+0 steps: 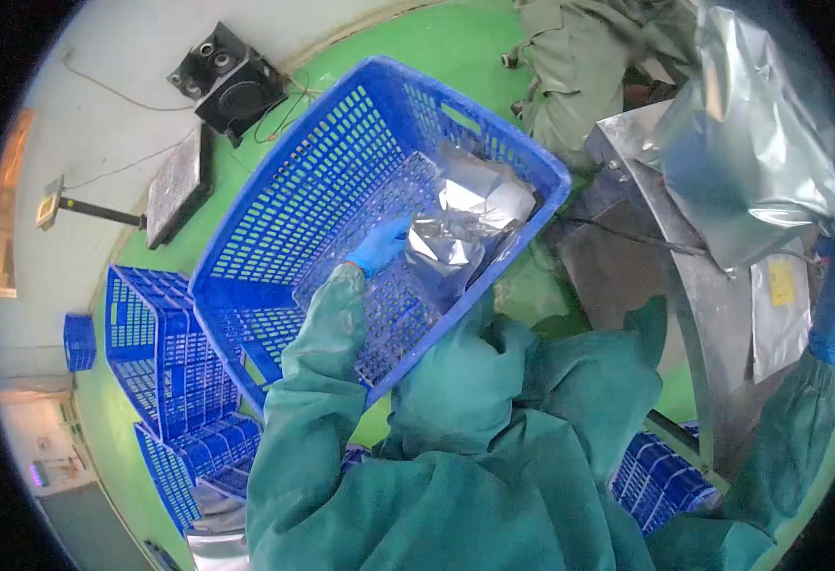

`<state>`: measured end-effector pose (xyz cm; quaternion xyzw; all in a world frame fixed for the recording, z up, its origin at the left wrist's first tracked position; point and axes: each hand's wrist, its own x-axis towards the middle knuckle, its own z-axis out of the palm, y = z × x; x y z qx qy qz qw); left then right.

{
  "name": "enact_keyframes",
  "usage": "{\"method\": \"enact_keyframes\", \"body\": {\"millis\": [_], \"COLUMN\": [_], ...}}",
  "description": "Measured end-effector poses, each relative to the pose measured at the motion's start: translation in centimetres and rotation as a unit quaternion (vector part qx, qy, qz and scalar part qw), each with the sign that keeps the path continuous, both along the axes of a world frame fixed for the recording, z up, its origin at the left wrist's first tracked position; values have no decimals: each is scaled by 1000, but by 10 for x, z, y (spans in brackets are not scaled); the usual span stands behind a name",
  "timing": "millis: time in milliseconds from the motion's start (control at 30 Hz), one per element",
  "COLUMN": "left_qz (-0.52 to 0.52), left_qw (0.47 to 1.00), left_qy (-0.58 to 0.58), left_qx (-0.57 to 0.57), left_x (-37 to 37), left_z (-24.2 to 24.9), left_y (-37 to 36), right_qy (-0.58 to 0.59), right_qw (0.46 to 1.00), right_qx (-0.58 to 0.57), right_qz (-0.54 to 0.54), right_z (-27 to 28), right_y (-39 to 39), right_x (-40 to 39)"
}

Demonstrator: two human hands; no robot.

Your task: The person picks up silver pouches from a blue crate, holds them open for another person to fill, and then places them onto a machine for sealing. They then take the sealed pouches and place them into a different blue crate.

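My left hand (379,246), in a blue glove, reaches into a large blue plastic crate (289,205). Its fingers are closed at the left edge of a silver foil bag (444,249); their tips are partly hidden. More foil packing (489,190) lies against that bag at the crate's right end. Far to the right, my right hand (834,290), also gloved in blue, grips the lower corner of a big, shiny foil bag (746,152). That bag is raised over a metal table. A flat silver pouch with a yellow label (781,295) lies on the tabletop beside my right forearm.
The metal table (627,257) has a raised edge and a dark cable across it. Another person in grey-green clothes (574,76) is beyond it. Stacked blue crates (165,352), a platform scale (177,186) and black speakers (229,84) stand at left on the green floor.
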<state>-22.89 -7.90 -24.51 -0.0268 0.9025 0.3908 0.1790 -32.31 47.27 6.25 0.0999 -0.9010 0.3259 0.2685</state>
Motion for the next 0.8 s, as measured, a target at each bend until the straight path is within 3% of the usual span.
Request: {"method": "enact_keyframes", "body": {"millis": [33,67,100,133,167,267,367,433,500,567,633,700,733,767,800], "left_qz": [-8,1,9,29,19,-76,-145,-127,-112,-76,-37,95,1,-1,72], "left_qw": [1000,996,986,976,976,989,984,988,992,997,999,962,998,997,992], "left_qy": [6,7,8,-3,0,25,80,66,29,27,28,-9,49,52,72], "left_qx": [5,84,164,214,217,126,63,56,50,17,-15,254,-48,-51,74], "left_x": [-6,-11,-19,-25,-28,-34,-32,-28,-26,-11,6,14,7,5,9], "left_z": [-2,-6,-12,-33,-40,-32,-2,-40,-52,-33,-32,-67,-93,-104,-110], "left_y": [5,9,12,3,-3,-6,3,-24,-40,-32,-31,-54,-78,-82,-83], "right_qy": [-11,-21,-28,-27,-28,-36,-61,-54,0,0,-28,-46,-64,-80,-92], "right_qw": [1000,998,1000,998,995,996,994,995,976,985,990,986,985,984,982], "right_qx": [-28,-56,-8,-49,-92,-77,-89,-80,-219,-165,-126,-144,-140,-137,-130], "right_qz": [-2,-6,-8,-6,-2,23,-13,-34,-15,-39,61,69,77,86,102], "right_z": [-15,-21,-16,-11,-9,-7,-4,-9,-10,-2,2,-3,-5,-7,-7], "right_y": [35,56,50,32,18,18,6,12,0,1,4,1,-3,-7,-12], "right_x": [-13,-18,-14,-8,-4,-4,1,-3,-1,5,4,2,2,2,4]}}
